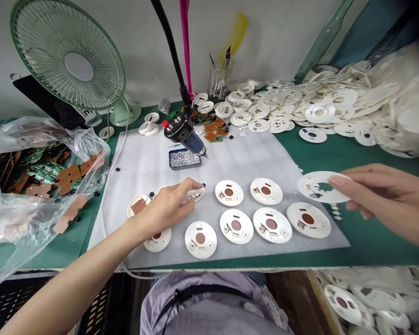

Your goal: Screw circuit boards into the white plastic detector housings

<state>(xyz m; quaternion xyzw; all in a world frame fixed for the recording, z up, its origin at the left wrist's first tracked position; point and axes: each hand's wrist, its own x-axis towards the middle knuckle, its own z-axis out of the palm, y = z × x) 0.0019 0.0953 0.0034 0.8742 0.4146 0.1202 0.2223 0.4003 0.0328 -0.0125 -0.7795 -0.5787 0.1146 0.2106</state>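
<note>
My right hand (393, 197) pinches a thin white plastic disc (309, 181) with a central hole at the right, above the table. My left hand (169, 202) is closed around a small white round plastic part (197, 193), partly hidden by the fingers. A white round part with a copper-coloured board (138, 205) inside lies beside the left wrist. Between the hands, several assembled white discs (229, 192) with brown centres lie in rough rows on the white foam sheet (258, 156). The nearest to my right hand is a disc (309, 219) just below it.
An electric screwdriver (186, 135) hangs above a blue tray of tiny screws (185, 158). Loose white discs (321, 100) pile up at the back right. A bag of circuit boards (49, 172) and a green fan (70, 58) stand left. A pen cup (219, 79) is behind.
</note>
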